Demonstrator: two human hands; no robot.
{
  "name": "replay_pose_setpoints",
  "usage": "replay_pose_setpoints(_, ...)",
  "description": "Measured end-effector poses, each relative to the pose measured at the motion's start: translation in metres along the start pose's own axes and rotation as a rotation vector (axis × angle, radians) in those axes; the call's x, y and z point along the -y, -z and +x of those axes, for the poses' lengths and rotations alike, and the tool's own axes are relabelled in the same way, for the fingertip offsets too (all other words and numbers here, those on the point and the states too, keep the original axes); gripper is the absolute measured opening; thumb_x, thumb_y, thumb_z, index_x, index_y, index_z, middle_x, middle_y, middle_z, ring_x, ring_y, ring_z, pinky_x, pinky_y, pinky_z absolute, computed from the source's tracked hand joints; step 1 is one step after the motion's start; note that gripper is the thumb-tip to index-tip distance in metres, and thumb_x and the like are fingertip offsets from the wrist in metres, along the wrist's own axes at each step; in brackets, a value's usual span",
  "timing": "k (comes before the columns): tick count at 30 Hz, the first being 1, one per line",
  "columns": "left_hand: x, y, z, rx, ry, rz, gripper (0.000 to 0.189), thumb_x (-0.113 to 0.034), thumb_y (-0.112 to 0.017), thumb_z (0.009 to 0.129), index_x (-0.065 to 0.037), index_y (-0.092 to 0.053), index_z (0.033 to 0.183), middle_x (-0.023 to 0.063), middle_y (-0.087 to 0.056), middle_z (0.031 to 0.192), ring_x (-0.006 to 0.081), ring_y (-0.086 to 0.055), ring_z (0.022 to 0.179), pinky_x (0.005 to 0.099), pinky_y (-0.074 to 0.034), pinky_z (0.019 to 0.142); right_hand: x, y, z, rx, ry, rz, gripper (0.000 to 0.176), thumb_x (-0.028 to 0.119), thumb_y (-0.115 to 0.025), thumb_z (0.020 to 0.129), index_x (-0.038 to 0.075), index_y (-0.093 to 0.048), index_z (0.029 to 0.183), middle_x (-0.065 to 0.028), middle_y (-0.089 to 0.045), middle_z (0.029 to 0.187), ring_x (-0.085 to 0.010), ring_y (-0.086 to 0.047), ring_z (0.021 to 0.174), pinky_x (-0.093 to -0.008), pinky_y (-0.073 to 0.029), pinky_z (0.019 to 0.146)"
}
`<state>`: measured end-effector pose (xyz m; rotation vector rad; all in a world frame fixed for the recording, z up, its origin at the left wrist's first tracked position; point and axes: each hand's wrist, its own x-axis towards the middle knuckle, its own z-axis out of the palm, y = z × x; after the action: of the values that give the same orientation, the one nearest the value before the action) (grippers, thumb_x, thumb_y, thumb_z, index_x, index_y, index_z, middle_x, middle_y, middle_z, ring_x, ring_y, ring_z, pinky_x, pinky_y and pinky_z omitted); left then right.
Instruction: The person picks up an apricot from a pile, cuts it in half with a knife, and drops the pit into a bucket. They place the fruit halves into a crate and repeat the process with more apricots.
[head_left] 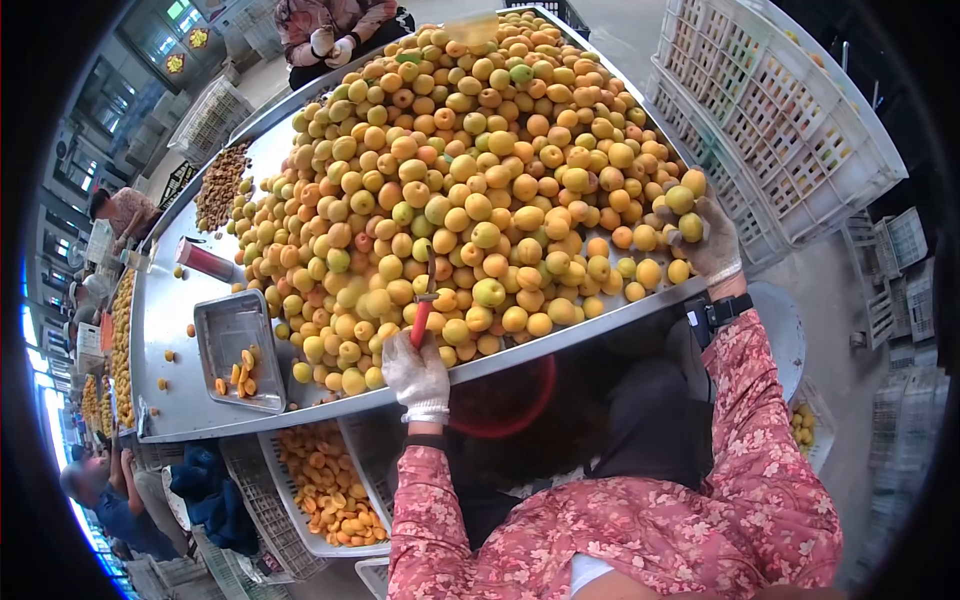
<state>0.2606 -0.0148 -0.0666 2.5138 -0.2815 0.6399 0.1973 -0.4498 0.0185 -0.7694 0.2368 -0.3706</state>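
Note:
My left hand [417, 378], in a white knit glove, is closed around the red handle of a knife [422, 322]. The knife's thin blade points up over the apricots. A big heap of yellow-orange apricots [460, 200], some greenish, covers much of the metal table [160, 340]. At the heap's right edge, my gloved right hand [716, 245] curls against a few apricots [690, 228]; its fingertips are partly hidden. Left of my left hand, a clear plastic tray [270, 325] holds several cut apricot halves [243, 372].
Brown pits [222, 185] lie on the table's left part near a red cylinder [205, 260]. Below the edge stand a crate of apricot halves [325, 485] and a red-rimmed tub [545, 385]. White crates [780, 110] stack at right. A gloved person [335, 30] sits across.

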Motion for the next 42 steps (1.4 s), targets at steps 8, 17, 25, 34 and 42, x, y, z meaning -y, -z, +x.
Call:
replay_pose_setpoints(8,-0.002,0.0,0.001,-0.006,-0.003,0.007,0.016,-0.015,-0.066,0.086,-0.003,-0.058,0.092,0.0167,-0.056,0.088,0.0399,-0.057,0.081,0.0507,-0.045,0.074,-0.001,0.008,0.008,0.084,0.073,-0.885,0.06,0.002,-0.068,0.078,0.01,-0.049,0.135,-0.0133,-0.062,0.106,-0.0254,-0.069,0.09,-0.0368,-0.059,0.076)
replay_pose_setpoints(17,0.007,-0.007,0.0,-0.104,-0.047,0.026,0.02,-0.017,-0.071,0.081,-0.008,-0.054,0.082,0.0158,-0.053,0.076,0.0397,-0.055,0.073,0.0516,-0.043,0.065,-0.056,-0.01,0.019,0.664,0.186,-2.054,0.049,0.017,-0.066,0.086,0.021,-0.053,0.133,-0.0208,-0.061,0.11,-0.0412,-0.065,0.095,-0.049,-0.055,0.081)
replay_pose_setpoints(25,-0.003,0.004,0.002,-0.087,-0.02,-0.025,0.019,-0.018,-0.071,0.082,-0.006,-0.056,0.084,0.0148,-0.056,0.077,0.0382,-0.058,0.074,0.0505,-0.046,0.067,-0.051,-0.028,0.026,0.692,0.0,-2.106,0.069,0.014,-0.069,0.077,0.019,-0.044,0.141,-0.0217,-0.064,0.112,-0.0405,-0.065,0.102,-0.0468,-0.053,0.088)
replay_pose_setpoints(34,-0.004,0.009,0.002,-0.055,0.011,-0.066,0.017,-0.02,-0.07,0.085,-0.009,-0.058,0.09,0.0151,-0.058,0.082,0.0391,-0.059,0.077,0.0504,-0.046,0.067,-0.052,-0.03,0.025,0.562,-0.144,-1.992,0.081,0.012,-0.072,0.069,0.018,-0.041,0.143,-0.0229,-0.068,0.107,-0.0417,-0.065,0.105,-0.0433,-0.053,0.092)
replay_pose_setpoints(42,-0.001,0.006,0.001,-0.048,0.011,-0.056,0.018,-0.021,-0.069,0.083,-0.008,-0.058,0.087,0.0135,-0.056,0.084,0.0368,-0.058,0.08,0.05,-0.046,0.07,-0.053,-0.033,0.025,0.639,-0.127,-2.12,0.094,0.012,-0.075,0.064,0.018,-0.034,0.149,-0.0256,-0.066,0.112,-0.0425,-0.064,0.106,-0.0448,-0.053,0.093)
